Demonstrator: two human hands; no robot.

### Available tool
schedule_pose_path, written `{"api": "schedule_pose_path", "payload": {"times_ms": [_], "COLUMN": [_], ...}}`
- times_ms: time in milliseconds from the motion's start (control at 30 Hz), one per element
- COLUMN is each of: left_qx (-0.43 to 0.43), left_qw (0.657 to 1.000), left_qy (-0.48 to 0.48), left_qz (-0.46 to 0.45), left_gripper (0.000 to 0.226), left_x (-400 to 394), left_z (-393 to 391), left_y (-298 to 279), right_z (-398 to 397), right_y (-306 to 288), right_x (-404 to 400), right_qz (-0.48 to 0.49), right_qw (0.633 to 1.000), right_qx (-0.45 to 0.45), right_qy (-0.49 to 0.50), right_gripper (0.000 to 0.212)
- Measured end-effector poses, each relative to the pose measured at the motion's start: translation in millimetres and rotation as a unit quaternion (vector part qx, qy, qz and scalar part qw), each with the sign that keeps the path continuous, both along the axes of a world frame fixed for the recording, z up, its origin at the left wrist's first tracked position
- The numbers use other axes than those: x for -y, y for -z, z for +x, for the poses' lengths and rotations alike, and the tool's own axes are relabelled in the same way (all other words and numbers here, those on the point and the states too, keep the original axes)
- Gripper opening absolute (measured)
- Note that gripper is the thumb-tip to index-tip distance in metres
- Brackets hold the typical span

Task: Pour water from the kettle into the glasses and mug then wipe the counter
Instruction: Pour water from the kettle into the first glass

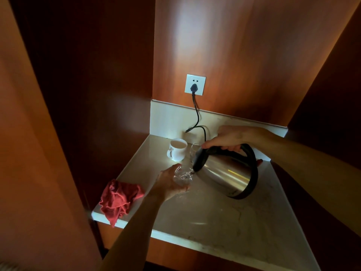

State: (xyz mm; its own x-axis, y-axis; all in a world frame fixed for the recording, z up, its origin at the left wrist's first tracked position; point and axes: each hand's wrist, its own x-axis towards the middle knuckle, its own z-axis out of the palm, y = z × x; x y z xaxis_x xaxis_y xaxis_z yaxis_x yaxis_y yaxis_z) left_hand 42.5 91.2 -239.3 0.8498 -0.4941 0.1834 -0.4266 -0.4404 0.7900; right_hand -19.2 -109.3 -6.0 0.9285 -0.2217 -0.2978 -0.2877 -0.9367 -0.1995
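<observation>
My right hand [229,138] grips the black handle of a steel kettle [224,174], which is tilted left with its spout over a clear glass [183,176]. Water runs from the spout into that glass. My left hand [168,184] holds the glass from its left side, on or just above the counter [224,218]. Behind the kettle's lid stands a second clear glass [194,151], partly hidden. A white mug [177,149] sits at the back left, its handle toward me. A crumpled red cloth [119,198] lies at the counter's front left corner.
A black plug sits in a white wall socket [195,84], and its cord [197,118] runs down to the counter behind the glasses. Dark wooden panels close in the counter on the left, back and right. The counter's front edge is near me.
</observation>
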Motion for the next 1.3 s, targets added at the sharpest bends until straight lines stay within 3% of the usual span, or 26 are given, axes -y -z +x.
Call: {"api": "schedule_pose_path", "payload": {"times_ms": [500,667,900,1300], "left_qx": [0.001,0.000,-0.002,-0.007], "left_qw": [1.000,1.000,1.000,1.000], "left_qy": [-0.003,-0.007,-0.004,-0.003], "left_qz": [-0.001,-0.006,-0.012,-0.004], "left_gripper": [0.080,0.074,0.069,0.088], "left_x": [0.4,1.1,1.2,1.7], "left_z": [0.8,1.3,1.6,-0.7], "left_y": [0.9,2.6,3.3,0.2], "right_z": [0.2,-5.0,-16.0,-36.0], "right_y": [6.9,15.0,17.9,42.6], "right_x": [9.8,18.3,19.2,35.5], "right_qz": [0.012,0.048,0.055,0.122], "right_qw": [1.000,0.998,0.996,0.981], "right_qx": [-0.003,0.008,0.032,0.108], "right_qy": [0.017,0.033,0.054,0.104], "right_gripper": [0.075,0.098,0.068,0.070]}}
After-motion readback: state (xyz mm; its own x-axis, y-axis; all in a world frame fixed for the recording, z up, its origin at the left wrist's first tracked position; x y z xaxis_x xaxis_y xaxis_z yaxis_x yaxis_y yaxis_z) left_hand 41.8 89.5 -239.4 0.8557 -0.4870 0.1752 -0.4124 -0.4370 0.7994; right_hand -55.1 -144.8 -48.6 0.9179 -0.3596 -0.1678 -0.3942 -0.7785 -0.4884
